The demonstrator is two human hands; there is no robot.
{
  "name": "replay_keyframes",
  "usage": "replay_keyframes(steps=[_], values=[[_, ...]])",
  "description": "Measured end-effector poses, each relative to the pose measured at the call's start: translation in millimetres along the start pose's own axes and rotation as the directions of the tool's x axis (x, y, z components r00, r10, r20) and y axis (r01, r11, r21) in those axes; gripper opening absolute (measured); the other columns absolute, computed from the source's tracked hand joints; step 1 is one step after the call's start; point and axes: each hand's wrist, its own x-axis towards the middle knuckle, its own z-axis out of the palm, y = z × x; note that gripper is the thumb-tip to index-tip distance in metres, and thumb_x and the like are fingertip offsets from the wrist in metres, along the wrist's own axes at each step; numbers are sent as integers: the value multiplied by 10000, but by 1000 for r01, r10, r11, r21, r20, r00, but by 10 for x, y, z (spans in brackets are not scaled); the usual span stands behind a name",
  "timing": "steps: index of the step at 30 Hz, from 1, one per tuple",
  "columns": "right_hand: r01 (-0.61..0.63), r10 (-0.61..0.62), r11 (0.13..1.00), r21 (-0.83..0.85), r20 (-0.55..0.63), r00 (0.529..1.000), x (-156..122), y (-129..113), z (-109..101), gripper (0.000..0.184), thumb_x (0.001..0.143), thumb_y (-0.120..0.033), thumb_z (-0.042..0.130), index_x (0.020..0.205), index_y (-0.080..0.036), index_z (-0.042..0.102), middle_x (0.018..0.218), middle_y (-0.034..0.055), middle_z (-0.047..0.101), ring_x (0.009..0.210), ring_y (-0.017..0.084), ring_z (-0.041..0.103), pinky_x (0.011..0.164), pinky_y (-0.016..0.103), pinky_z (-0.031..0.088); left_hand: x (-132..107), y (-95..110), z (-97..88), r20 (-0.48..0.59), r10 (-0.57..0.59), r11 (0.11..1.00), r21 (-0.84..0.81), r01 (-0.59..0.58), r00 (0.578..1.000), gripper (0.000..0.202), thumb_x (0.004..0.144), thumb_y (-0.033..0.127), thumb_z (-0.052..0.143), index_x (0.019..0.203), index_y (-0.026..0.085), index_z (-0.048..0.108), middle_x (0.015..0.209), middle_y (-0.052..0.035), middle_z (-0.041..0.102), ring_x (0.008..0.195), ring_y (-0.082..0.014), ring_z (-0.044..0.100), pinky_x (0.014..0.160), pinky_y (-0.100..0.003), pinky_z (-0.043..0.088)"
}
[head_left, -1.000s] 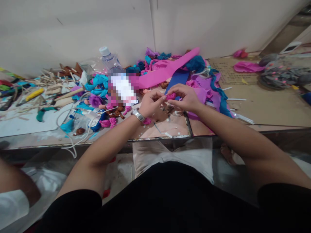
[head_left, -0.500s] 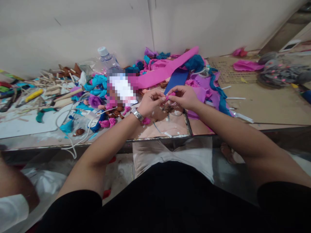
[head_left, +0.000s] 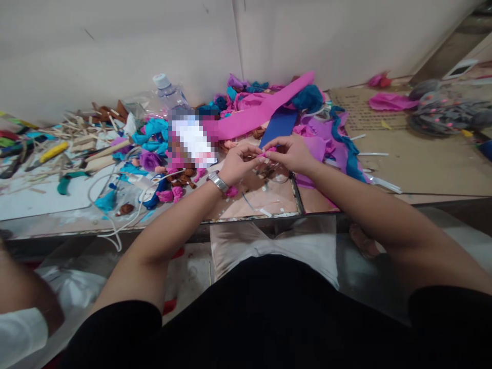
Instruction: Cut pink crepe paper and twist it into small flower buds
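My left hand (head_left: pixel 239 163), with a metal watch on the wrist, and my right hand (head_left: pixel 292 152) meet over the middle of the table edge. Both pinch a small pink crepe-paper piece (head_left: pixel 266 151) between their fingertips; most of it is hidden by the fingers. Just below the hands a roll of clear tape (head_left: pixel 277 173) lies on the table (head_left: pixel 423 169). A small pink paper flower (head_left: pixel 231 191) sits under my left wrist.
Pink, purple and blue crepe paper (head_left: pixel 265 110) is piled behind the hands. A plastic bottle (head_left: pixel 168 94) stands by the wall. Wooden sticks and tools (head_left: pixel 57 148) litter the left side, with a white cable (head_left: pixel 111 200). Another person's arm (head_left: pixel 23 307) shows at bottom left.
Both hands have drawn slightly closer, and the pink piece shows less between the fingertips. The view has shifted a little.
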Motion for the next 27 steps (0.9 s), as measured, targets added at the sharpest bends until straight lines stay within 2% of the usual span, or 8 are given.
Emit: replay_keyframes(steps=[3,11,14,17,19,22,24,27], values=[[-50,49,996,68,18,999,1,27,23,287,761,-447,883,929,-218,847,710,21,793,619,203,726,559,313,572,-11,-4,-5,-7,55,996,65,-55,998,479,777,571,938,931,148,776,837,-69,797,713,-172,750,723,-323,629],[-217,202,946,242,88,976,20,74,54,388,690,-497,980,902,-213,820,656,20,771,586,196,717,514,297,580,-29,-26,-34,-37,191,940,296,-172,981,270,822,435,901,899,183,841,865,-65,824,763,-191,739,728,-332,588],[-244,222,927,283,108,969,21,48,43,401,689,-494,990,900,-204,811,663,26,770,580,187,700,510,291,571,-29,-17,-28,-46,185,949,268,-166,982,277,809,435,915,886,180,841,853,-70,825,748,-193,742,717,-333,591],[-268,239,915,302,128,962,16,24,24,424,706,-515,980,916,-195,797,669,27,760,590,185,689,523,293,563,-23,4,-15,-58,144,977,165,-133,988,341,788,480,936,856,164,826,820,-75,816,728,-193,755,714,-334,610],[-226,198,940,256,129,972,9,20,12,448,728,-536,963,968,-198,794,695,19,755,610,182,685,554,299,567,-13,14,-12,-74,97,992,92,-90,993,392,766,518,952,837,158,813,797,-74,812,708,-187,759,702,-327,621],[-5,-7,993,119,95,995,-1,34,4,499,727,-555,958,1046,-213,783,885,36,794,714,181,698,658,313,586,4,8,-16,-82,-5,1000,-30,3,997,464,713,560,985,829,154,793,773,-67,809,679,-176,764,685,-312,640],[133,-137,990,54,75,988,-5,49,5,491,749,-562,941,1052,-217,767,1020,61,800,811,194,714,758,334,601,14,-6,-20,-78,-66,993,-104,58,995,505,667,573,1010,828,154,780,765,-59,809,672,-173,772,679,-303,650],[189,-189,982,7,65,980,-8,62,4,416,821,-555,881,1016,-212,750,1007,72,789,847,207,712,808,351,596,14,-17,-15,-56,-110,982,-160,100,992,539,632,577,1029,829,152,764,773,-59,814,692,-183,791,687,-303,660]])
